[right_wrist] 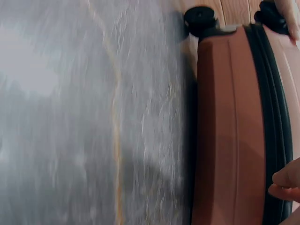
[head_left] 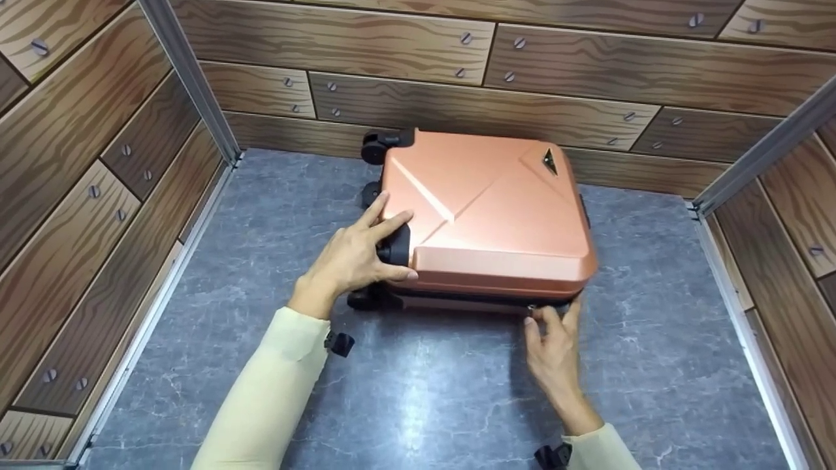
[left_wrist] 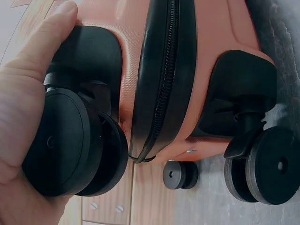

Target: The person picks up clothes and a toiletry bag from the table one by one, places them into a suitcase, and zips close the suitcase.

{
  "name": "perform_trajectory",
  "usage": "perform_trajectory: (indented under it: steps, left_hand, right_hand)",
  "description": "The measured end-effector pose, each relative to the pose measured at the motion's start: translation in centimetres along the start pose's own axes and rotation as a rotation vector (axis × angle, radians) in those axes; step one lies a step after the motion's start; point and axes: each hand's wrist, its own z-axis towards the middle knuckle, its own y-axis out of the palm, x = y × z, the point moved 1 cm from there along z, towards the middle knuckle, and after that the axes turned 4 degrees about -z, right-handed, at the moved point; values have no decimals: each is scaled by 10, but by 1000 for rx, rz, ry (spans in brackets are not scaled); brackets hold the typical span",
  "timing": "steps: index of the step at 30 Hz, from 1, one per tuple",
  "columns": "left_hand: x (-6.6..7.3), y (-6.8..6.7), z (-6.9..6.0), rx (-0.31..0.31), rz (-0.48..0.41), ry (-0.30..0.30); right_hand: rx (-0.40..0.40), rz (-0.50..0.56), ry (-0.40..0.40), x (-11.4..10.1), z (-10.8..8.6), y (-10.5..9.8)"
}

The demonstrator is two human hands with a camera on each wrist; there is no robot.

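A hard-shelled orange-pink suitcase with angular ridges [head_left: 490, 202] is laid flat on a grey marbled surface [head_left: 659, 339], near the back wall of wood-patterned panels [head_left: 405, 39]. Its black double wheels [left_wrist: 61, 140] are turned toward the left. A black corner guard [head_left: 396, 246] is spanned by the left hand [head_left: 349, 258]: its fingers are spread and laid on the top face, the thumb is set against the near side, and nothing is clenched. A black zipper band [left_wrist: 164, 79] is run around the suitcase's edge. At the near right corner, a small metallic zipper pull [head_left: 532, 308] is pinched between thumb and finger of the right hand [head_left: 554, 346], while another finger is extended against the suitcase's edge. A black triangular emblem [head_left: 550, 162] is fixed at the far right of the top face. Both forearms are covered by pale yellow sleeves [head_left: 261, 398].
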Motion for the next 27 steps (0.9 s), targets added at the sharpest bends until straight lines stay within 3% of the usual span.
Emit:
perform_trajectory:
  steps: [8, 13, 17, 23, 27]
  left_hand:
    - [14, 7, -4, 14, 49, -9]
    - [23, 12, -6, 9, 62, 0]
    - [22, 12, -7, 18, 94, -4]
    - [20, 10, -7, 8, 118, -3]
    - [20, 9, -6, 0, 110, -4]
  right_hand:
    - [37, -14, 30, 3, 1, -8]
    - [129, -123, 41, 9, 0, -13]
    - [192, -180, -27, 7, -1, -5]
    - [194, -99, -152, -2, -6, 12]
    - [174, -57, -166, -8, -9, 18]
